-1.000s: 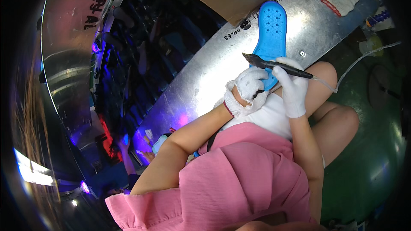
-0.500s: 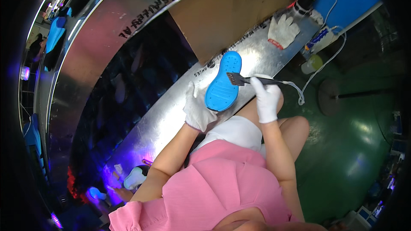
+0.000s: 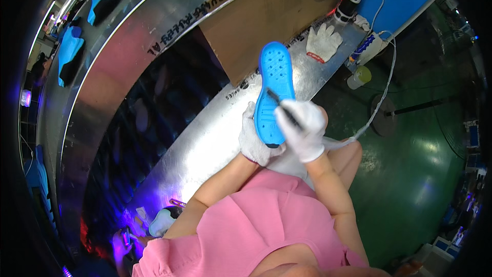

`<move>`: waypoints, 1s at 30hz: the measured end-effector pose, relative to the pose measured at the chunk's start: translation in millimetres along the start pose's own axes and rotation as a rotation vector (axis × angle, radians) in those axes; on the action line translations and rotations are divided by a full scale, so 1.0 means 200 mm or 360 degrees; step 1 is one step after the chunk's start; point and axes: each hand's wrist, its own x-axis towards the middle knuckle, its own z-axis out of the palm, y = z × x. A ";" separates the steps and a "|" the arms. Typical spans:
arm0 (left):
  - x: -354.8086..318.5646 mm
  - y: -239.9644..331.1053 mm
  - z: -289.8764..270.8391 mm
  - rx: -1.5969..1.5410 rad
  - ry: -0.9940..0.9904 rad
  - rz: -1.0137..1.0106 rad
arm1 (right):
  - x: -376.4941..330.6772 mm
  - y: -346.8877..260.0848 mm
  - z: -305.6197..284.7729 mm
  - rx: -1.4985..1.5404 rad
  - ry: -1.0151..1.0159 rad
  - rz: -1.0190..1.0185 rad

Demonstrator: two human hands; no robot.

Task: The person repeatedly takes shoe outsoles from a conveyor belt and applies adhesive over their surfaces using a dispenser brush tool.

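Across the widest part of the view, a curved steel bench (image 3: 205, 138), with a brown cardboard sheet (image 3: 266, 20) lying on its far side and green floor (image 3: 420, 174) off to the right; no shift among these beyond the swing of the head camera. Above the near edge of the bench, held up over the lap: a bright blue shoe (image 3: 275, 84), dotted sole facing up, toe pointing away toward the cardboard, heel toward the body. Turned more lengthwise than half a second ago, when it lay slanted. Gripped at the heel end by the gloved left hand (image 3: 256, 141), fingers wrapped around the near left edge, lower on the shoe than before. Main change at the gloved right hand (image 3: 302, 128): earlier out beyond the shoe's right edge, now brought in over the heel half, clenched around a thin dark tool (image 3: 279, 103). Tool formerly level with its head at the shoe's edge, now angled up and left with its tip apparently touching the middle of the sole; contact too small to confirm. By judgement, a passage from lining up to actual working on the sole surface, with the left hand steadying. Farther off, untouched: a spare white glove (image 3: 323, 43) on the bench, a white cable (image 3: 382, 97) trailing from near the right hand, and a small yellowish bottle (image 3: 360, 77).
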 end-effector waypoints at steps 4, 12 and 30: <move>0.02 -0.07 0.03 -0.0244 0.0339 0.0322 | -0.04 -0.11 -0.03 0.0646 -0.0093 0.0299; 0.03 -0.07 0.16 0.0137 0.0320 0.0269 | -0.04 -0.22 -0.09 0.0398 -0.0289 -0.0133; 0.02 0.12 0.31 -0.0090 0.0227 0.0000 | -0.15 -0.14 -0.08 0.0787 -0.0088 0.0511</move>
